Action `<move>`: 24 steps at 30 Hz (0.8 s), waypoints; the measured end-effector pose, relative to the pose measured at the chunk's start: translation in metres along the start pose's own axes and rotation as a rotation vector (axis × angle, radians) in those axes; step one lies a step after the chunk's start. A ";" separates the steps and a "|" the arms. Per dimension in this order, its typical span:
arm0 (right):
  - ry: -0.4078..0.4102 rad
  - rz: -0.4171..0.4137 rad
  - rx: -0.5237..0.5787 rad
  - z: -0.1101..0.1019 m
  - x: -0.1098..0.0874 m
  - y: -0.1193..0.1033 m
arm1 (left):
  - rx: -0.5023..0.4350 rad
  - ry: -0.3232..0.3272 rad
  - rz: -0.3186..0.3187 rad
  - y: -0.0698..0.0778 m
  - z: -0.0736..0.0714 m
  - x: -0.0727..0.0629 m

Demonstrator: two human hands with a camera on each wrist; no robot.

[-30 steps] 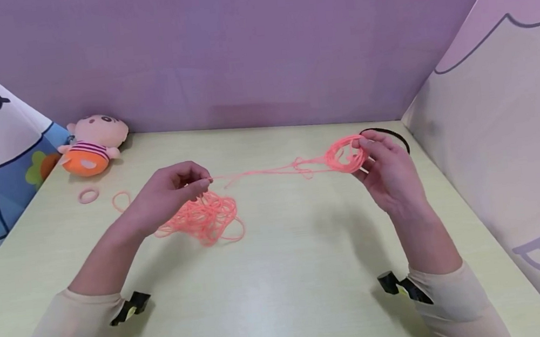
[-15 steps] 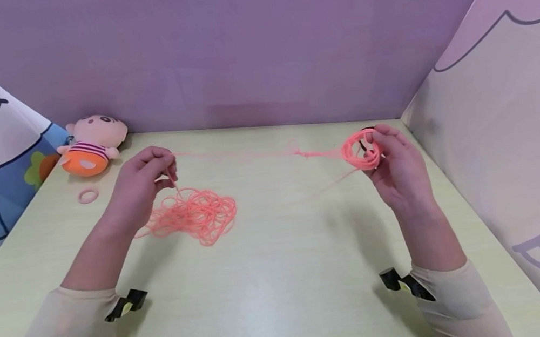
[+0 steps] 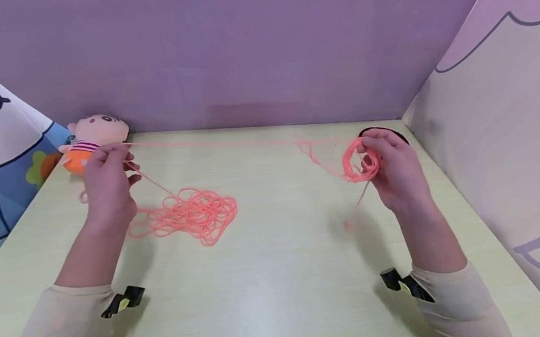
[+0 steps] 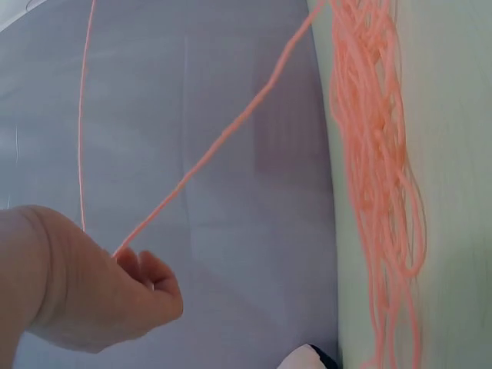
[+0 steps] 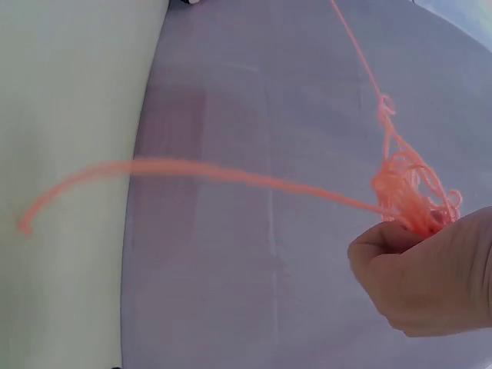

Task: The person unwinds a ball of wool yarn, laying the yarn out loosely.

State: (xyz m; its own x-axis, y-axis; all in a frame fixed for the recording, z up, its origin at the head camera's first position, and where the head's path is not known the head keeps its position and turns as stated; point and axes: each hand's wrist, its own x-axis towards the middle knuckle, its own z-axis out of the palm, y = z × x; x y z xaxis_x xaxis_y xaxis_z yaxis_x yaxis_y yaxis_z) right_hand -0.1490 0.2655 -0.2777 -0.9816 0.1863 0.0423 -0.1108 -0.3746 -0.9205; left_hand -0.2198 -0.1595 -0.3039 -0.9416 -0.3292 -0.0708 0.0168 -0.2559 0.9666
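My left hand pinches a strand of coral-pink yarn, raised in front of the plush doll. From its fingertips one length stretches across to the right, and another slants down to a loose tangle of the same yarn on the table. On the right side, my right hand holds a small wound coil of yarn between thumb and fingers. A short loose tail hangs from that coil. A small snarl sits on the strand close to the coil.
A plush doll with orange bottoms leans at the table's back left corner. A pink ring lies partly behind the left hand. Behind the right hand shows a black band. Purple and printed panels enclose the pale table at the back and sides.
My left hand has moved left and upward, drawing out a longer strand between the hands. The coil in my right hand has shifted slightly right, and its loose tail now hangs down.
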 end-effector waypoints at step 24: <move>-0.405 0.170 -0.280 0.013 -0.009 0.020 | 0.617 -0.739 0.381 -0.033 0.082 -0.069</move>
State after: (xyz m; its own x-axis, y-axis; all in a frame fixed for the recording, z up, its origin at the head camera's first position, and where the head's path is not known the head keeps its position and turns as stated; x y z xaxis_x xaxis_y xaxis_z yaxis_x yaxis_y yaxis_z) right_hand -0.1444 0.2447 -0.2911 -0.9697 -0.2435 -0.0211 0.0470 -0.1012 -0.9938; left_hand -0.1824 -0.0541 -0.3106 -0.8850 0.4027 0.2337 0.3777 0.3272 0.8662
